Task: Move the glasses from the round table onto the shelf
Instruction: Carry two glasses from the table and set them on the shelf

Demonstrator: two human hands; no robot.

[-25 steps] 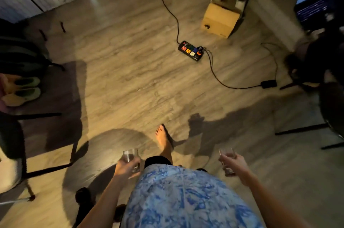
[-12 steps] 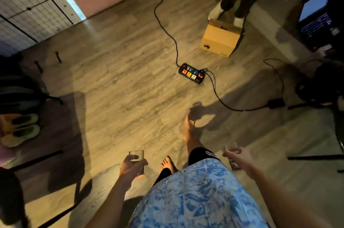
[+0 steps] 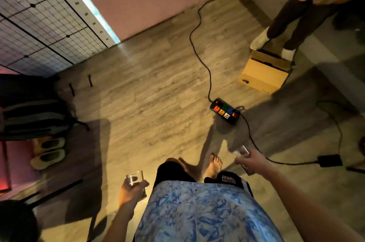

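My left hand (image 3: pixel 131 190) grips a clear drinking glass (image 3: pixel 135 177) upright at waist height, low in the view. My right hand (image 3: pixel 250 160) holds a second clear glass (image 3: pixel 240 152), tilted and blurred, out to the right of my body. Both glasses are carried above a wooden floor. Neither the round table nor the shelf is in sight.
A black power strip (image 3: pixel 225 111) with coloured sockets lies ahead on the floor, and its cable (image 3: pixel 199 44) runs to the wall. A cardboard box (image 3: pixel 263 73) sits beyond it with another person (image 3: pixel 300 14) standing by it. Slippers (image 3: pixel 48 153) and dark bags (image 3: pixel 33 111) are at the left.
I have walked forward: the power strip, box and standing person are nearer and lower in view, and more of the wall shows. Both hands still carry their glasses.
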